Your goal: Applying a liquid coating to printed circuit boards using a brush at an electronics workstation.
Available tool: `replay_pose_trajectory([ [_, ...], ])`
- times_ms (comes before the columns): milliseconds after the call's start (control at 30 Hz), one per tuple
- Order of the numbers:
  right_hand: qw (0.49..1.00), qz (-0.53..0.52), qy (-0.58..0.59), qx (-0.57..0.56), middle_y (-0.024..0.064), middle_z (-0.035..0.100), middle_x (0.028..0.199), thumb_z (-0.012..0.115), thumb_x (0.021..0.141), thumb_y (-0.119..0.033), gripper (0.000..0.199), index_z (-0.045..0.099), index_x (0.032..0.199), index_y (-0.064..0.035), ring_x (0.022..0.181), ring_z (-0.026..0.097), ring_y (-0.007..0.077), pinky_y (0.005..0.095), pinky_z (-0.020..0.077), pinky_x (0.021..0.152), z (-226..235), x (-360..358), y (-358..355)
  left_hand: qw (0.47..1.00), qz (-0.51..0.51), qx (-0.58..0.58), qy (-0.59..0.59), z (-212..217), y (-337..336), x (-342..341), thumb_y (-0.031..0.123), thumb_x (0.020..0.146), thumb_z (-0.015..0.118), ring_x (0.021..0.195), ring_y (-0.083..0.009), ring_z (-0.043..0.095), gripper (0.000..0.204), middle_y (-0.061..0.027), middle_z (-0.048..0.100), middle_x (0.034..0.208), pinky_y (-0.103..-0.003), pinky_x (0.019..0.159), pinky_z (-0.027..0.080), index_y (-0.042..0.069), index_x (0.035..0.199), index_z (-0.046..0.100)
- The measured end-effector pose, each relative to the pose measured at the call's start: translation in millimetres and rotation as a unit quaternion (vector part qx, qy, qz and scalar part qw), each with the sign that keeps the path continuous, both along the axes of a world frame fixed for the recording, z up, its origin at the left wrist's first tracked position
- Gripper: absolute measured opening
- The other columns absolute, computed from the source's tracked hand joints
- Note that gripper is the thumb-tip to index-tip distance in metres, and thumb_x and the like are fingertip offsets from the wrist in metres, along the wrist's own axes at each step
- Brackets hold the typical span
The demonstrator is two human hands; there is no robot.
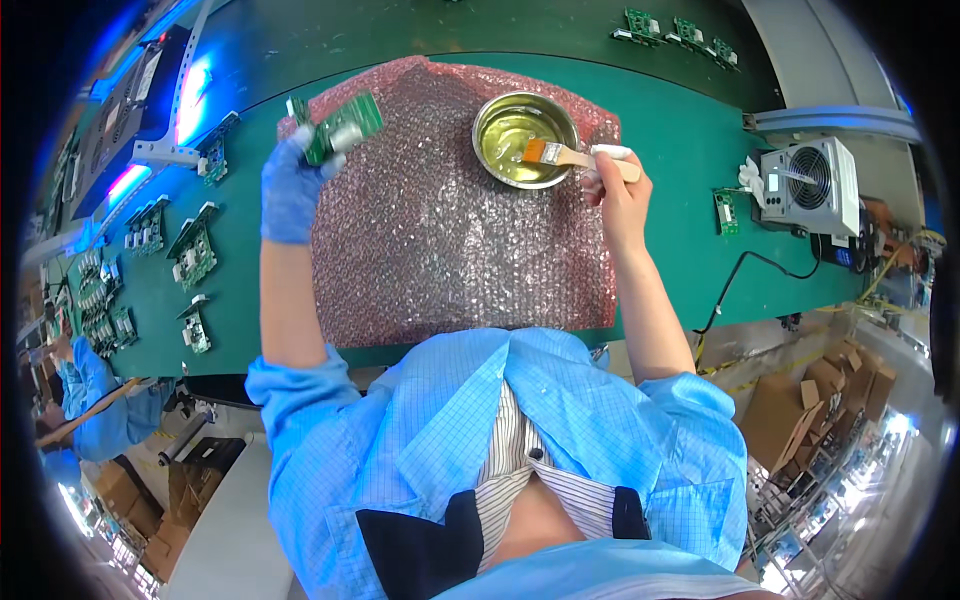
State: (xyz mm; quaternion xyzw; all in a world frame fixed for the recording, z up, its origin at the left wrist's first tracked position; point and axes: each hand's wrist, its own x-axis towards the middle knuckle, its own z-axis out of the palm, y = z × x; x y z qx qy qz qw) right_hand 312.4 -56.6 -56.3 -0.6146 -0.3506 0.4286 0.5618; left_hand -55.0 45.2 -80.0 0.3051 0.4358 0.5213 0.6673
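My left hand [292,190], in a blue glove, is closed on a green circuit board [345,128] above the far left part of a bubble wrap sheet [450,250]. The board is tilted and slightly blurred, with pale components on it. In my right hand [620,190], a wooden-handled paintbrush [563,156] is gripped by its handle; white coverings show on some fingertips. Its orange bristles reach over a round metal bowl [487,165] holding yellowish liquid. Whether the bristle tip touches the liquid I cannot tell.
Several circuit boards [193,255] lie on the green table [240,290] at the left. More boards [690,36] sit at the far right. A white fan unit [815,185] stands right, its black cable [735,272] trailing nearby. A co-worker's blue sleeve [95,385] shows at left.
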Motion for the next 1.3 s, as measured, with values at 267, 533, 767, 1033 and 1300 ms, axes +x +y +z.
replay_pose_trajectory([
  [267,0.999,0.003,-0.014,0.038,0.0026,0.055,0.064,0.055,0.087,-0.021,0.018,0.056,0.092,-0.003,0.052,0.05,0.0071,0.0197,0.0394,0.044,-1.5,-4.0,-7.0,0.99,0.092,-0.035,-0.102,11.9,-83.4,1.2,0.012,0.082,0.06,0.083,-0.0254,0.063,0.02,-0.0165,0.061,0.092,-0.037,0.068,0.057,-0.003,0.093,0.053],
  [533,0.999,-0.027,-0.01,0.019,0.0034,0.056,0.061,0.056,0.084,-0.014,0.013,0.059,0.087,-0.002,0.049,0.049,0.0079,0.02,0.037,0.042,23.3,39.7,-19.3,0.992,-0.053,0.004,-0.116,9.1,-79.8,20.1,0.013,0.081,0.063,0.081,-0.0221,0.064,0.025,-0.0124,0.062,0.094,-0.033,0.066,0.057,0.001,0.101,0.055],
  [767,0.995,0.037,-0.036,0.086,0.0027,0.057,0.071,0.056,0.087,-0.017,0.019,0.058,0.097,-0.0008,0.061,0.052,0.0063,0.0189,0.0397,0.049,50.4,33.2,-33.1,0.979,-0.178,-0.001,-0.098,5.1,-63.5,68.1,0.028,0.08,0.063,0.089,-0.0196,0.062,0.04,-0.0108,0.061,0.101,-0.034,0.075,0.055,0.002,0.11,0.057],
  [1033,0.947,0.29,-0.093,0.104,0.0023,0.061,0.083,0.059,0.087,-0.021,0.024,0.061,0.104,-0.0037,0.072,0.057,0.0084,0.0231,0.0486,0.061,70.4,8.0,-33.4,0.961,-0.275,0.014,-0.001,32.5,-65.2,95.9,0.032,0.077,0.066,0.092,-0.0203,0.062,0.048,-0.011,0.061,0.103,-0.034,0.079,0.053,0.001,0.112,0.056],
  [1300,0.933,0.336,-0.106,0.078,0.0015,0.061,0.08,0.058,0.087,-0.024,0.025,0.061,0.104,-0.0062,0.071,0.056,0.0071,0.023,0.0488,0.06,67.6,-6.6,-28.2,0.95,-0.303,0.04,0.063,43.8,-69.7,99.3,0.035,0.076,0.066,0.088,-0.0158,0.062,0.049,-0.0081,0.063,0.098,-0.03,0.074,0.053,0.004,0.113,0.057],
])
